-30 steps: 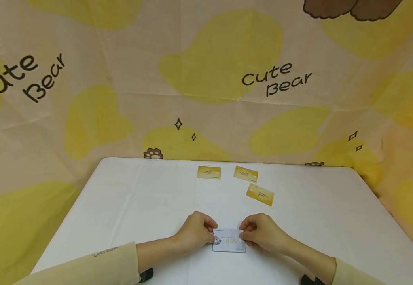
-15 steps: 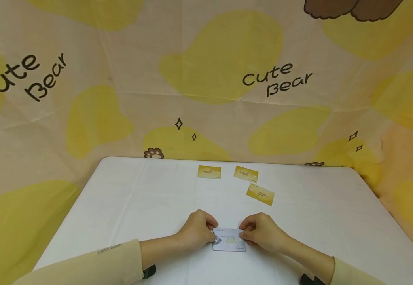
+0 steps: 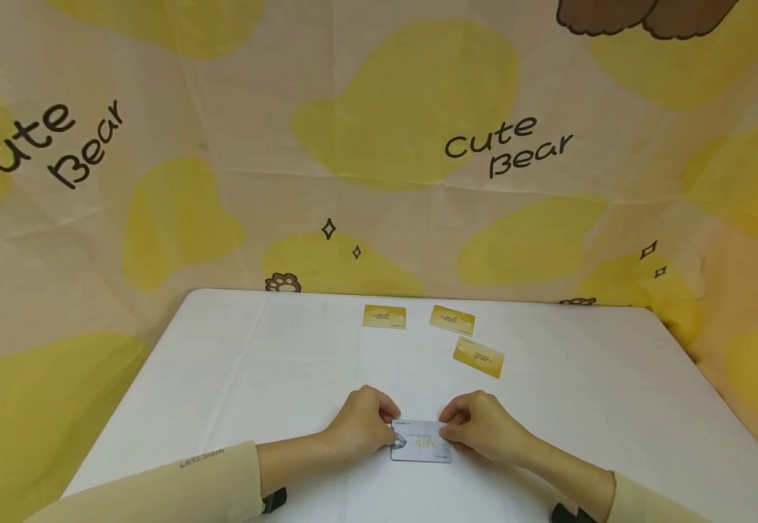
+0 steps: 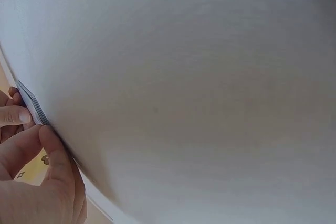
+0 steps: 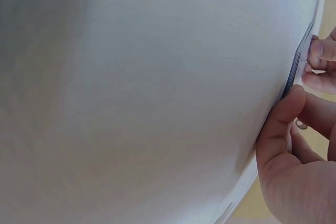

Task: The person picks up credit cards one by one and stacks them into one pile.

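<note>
**Pinching a stack of white VIP cards (image 3: 413, 444) from both ends**

Grips the left end of the stack between thumb and fingers of the left hand (image 3: 361, 428); grips the right end the same way with the right hand (image 3: 486, 428). Holds the stack at the near middle of a white table (image 3: 274, 370), with "VIP" upside down in the head view. Shows several layered edges in both wrist views; cannot tell whether touching the table or just above. Wears pale sleeves (image 3: 163, 481). Near the far edge, in line with the hands: a left gold card (image 3: 384, 317), well apart from a right gold card (image 3: 452, 319); just in front of the latter, a slanted gold card (image 3: 478, 357). Behind: a yellow-patched backdrop (image 3: 379, 109) lettered "Cute Bear".
</note>
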Available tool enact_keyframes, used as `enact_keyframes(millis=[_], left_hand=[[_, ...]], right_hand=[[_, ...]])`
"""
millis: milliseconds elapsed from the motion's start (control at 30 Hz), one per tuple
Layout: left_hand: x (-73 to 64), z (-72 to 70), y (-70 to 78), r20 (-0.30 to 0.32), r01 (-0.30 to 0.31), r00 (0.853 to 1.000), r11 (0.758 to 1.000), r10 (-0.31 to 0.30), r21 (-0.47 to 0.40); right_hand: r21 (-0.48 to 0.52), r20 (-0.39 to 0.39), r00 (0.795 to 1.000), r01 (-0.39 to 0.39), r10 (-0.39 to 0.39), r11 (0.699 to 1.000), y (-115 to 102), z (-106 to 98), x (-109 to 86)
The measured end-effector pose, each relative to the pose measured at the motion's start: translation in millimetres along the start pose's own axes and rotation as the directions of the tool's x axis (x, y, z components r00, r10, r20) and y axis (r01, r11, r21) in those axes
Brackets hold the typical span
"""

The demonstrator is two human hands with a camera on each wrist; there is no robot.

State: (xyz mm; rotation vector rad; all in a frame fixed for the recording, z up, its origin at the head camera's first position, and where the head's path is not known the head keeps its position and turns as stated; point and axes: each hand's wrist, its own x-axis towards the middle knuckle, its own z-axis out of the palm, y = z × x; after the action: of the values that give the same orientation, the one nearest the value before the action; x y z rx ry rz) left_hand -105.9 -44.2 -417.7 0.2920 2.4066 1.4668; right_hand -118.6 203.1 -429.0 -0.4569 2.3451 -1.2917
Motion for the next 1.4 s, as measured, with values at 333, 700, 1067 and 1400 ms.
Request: enact_keyframes(millis=[333, 700, 1067, 1400], left_hand=[[0.4, -1.1, -0.3, 0.023, 0.001, 1.000, 0.999, 0.000, -0.037], [1.8, -2.8, -1.2, 0.041, 0.000, 0.999, 0.998, 0.002, -0.058], [4.5, -16.8, -1.3, 0.092, -0.006, 0.996, 0.996, 0.014, -0.093], [20.6, -30.3, 11.3, 0.059, -0.107, 0.992, 0.994, 0.107, -0.015]], right_hand=[[-0.004, 0.010, 1.000, -0.006, 0.006, 1.000, -1.1, -1.5, -1.5], [0.018, 0.024, 1.000, 0.001, -0.001, 1.000, 0.5, -2.4, -0.9], [-0.010, 0.015, 1.000, -0.011, 0.011, 1.000, -3.7, -14.1, -1.0], [-0.041, -0.061, 0.998, -0.003, 0.001, 0.999, -10.2, -30.7, -6.6]])
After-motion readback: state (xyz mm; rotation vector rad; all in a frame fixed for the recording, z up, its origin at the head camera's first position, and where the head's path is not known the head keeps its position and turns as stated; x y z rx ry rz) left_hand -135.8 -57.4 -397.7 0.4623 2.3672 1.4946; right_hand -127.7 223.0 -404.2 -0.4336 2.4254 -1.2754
